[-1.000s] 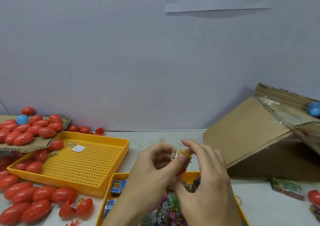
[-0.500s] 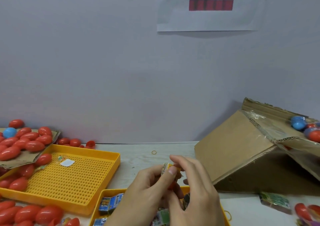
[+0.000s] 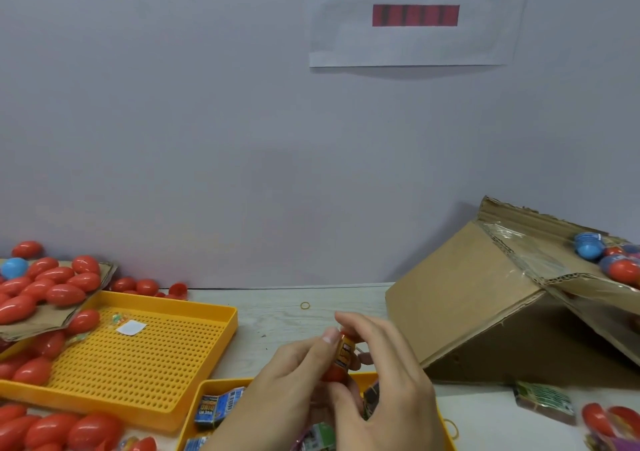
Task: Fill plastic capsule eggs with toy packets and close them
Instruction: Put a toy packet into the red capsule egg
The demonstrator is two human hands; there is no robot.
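hands meet above the yellow tray [image 3: 221, 386]: my left hand [image 3: 294, 381] and right hand [image 3: 388, 381] both pinch a toy packet [image 3: 346, 350] in a red egg half [image 3: 334, 374].

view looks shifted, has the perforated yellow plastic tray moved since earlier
No: the yellow tray keeps its gap to the brown cardboard box; only the camera tilted.

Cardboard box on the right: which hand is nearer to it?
Right. The right hand sits just left of the tilted cardboard box, close to its lower front corner. The left hand is farther left, beyond the red capsule egg both hands hold.
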